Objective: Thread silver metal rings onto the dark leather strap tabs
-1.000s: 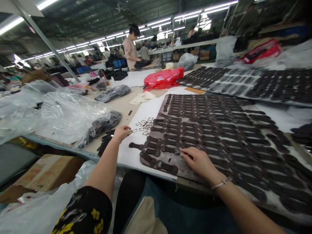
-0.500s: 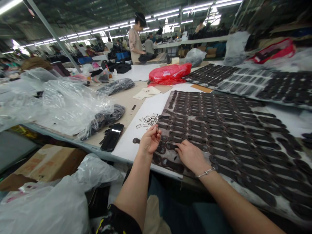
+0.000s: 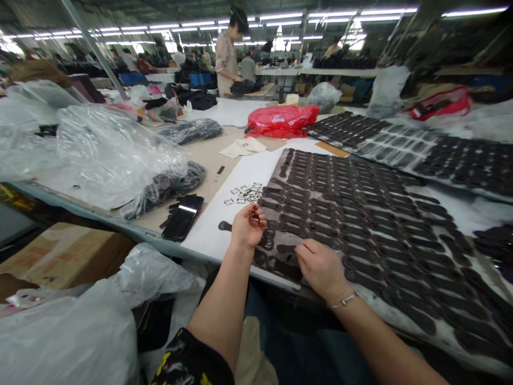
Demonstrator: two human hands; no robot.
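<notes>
My left hand [image 3: 249,225] is palm up with its fingers curled round a small metal buckle, just below a loose pile of metal buckles [image 3: 250,192] on white paper. To its right, my right hand [image 3: 320,267] has its fingers pinched together at the right end of a dark strap piece [image 3: 286,248]. Whether it grips that piece is hidden. Rows of similar dark strap pieces [image 3: 360,216] lie on a grey sheet beneath and beyond my right hand. One separate strap piece [image 3: 225,226] rests on the paper left of my left hand.
A black phone [image 3: 183,218] lies near the table's front edge. Clear plastic bags [image 3: 116,149] cover the left side, and a red plastic bag [image 3: 282,121] sits farther back. A person [image 3: 226,61] stands across the table. A cardboard box [image 3: 66,254] is below at left.
The view has shifted slightly. My right hand has drawn back a little toward the right and its fingers have closed more. My left hand has turned slightly, its fingers still curled.
</notes>
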